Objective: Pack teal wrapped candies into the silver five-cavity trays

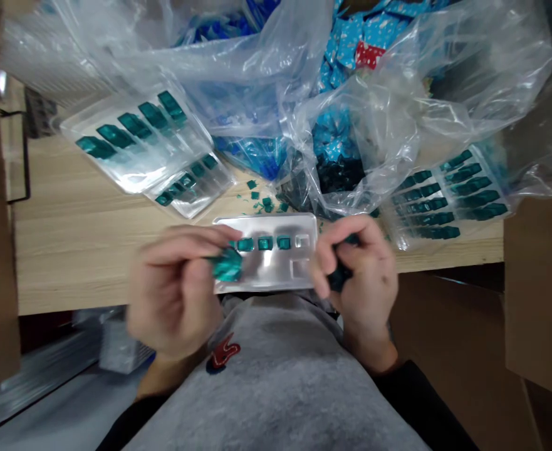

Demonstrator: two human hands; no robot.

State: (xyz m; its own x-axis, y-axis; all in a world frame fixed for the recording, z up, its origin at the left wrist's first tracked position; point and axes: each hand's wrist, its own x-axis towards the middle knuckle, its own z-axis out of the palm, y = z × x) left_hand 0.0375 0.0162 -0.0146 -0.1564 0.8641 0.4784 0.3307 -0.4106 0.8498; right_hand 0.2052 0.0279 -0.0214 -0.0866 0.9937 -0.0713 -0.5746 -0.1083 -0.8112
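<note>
A silvery plastic blister tray (276, 270) lies on the wooden table directly in front of me. Several small teal pieces (265, 243) sit in a row in its upper compartments, and a compartment at the row's right end (302, 240) shows no piece. My left hand (175, 291) pinches a shiny teal piece (227, 264) over the tray's left end. My right hand (358, 275) grips a dark teal object (338, 277) at the tray's right end, mostly hidden by my fingers.
Stacked transparent trays of teal pieces (135, 138) lie at the upper left, with more (449, 194) at the right. Loose teal bits (261, 200) are scattered on the table. Plastic bags of blue wrapping (346, 69) crowd the far side, and cardboard panels (541, 294) stand at both sides.
</note>
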